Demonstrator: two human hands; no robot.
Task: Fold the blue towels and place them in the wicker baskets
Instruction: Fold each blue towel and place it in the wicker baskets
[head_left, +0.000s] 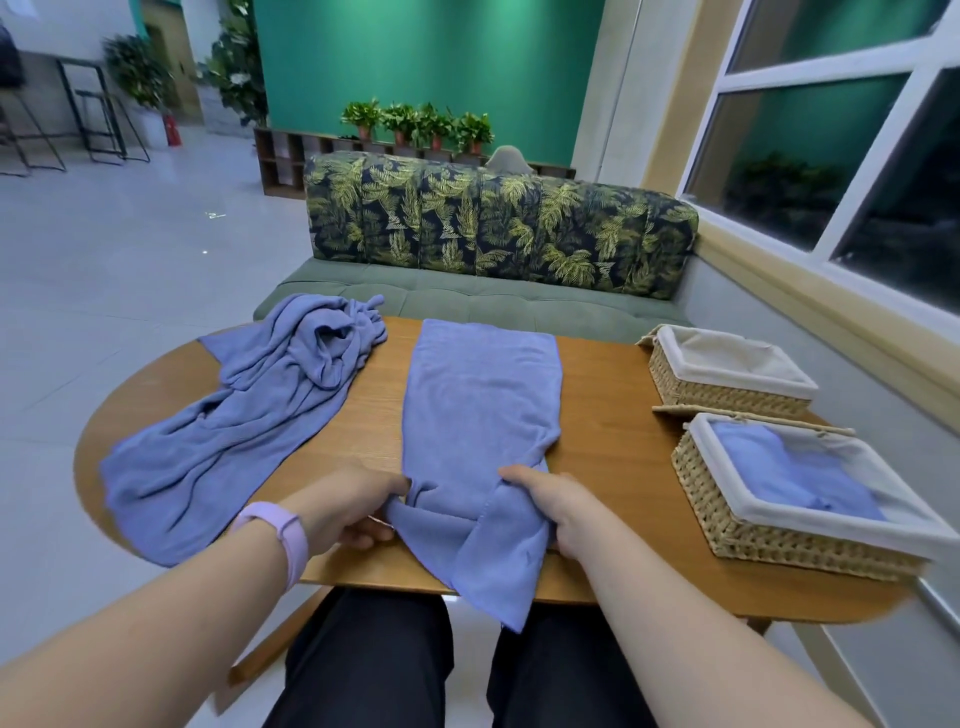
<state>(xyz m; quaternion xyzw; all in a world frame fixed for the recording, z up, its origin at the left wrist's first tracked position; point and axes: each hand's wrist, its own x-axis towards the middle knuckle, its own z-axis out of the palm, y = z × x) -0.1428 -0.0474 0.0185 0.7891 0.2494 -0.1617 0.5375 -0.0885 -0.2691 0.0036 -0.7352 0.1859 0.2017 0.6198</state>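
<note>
Both hands grasp the near end of a half-folded blue towel: the left hand pinches its left edge, fingers curled into the cloth, and the right hand grips its right edge, a fold bunched under the thumb. That towel lies lengthwise down the middle of the wooden table, far end flat and near the table's far edge, near end hanging over the near edge above the person's lap. A crumpled blue towel sprawls on the table's left part, overhanging the left rim. Bare wood separates the two towels. At right stand two lined wicker baskets, apart from the middle towel: the near basket holds a folded blue towel; the far basket shows only its liner.
</note>
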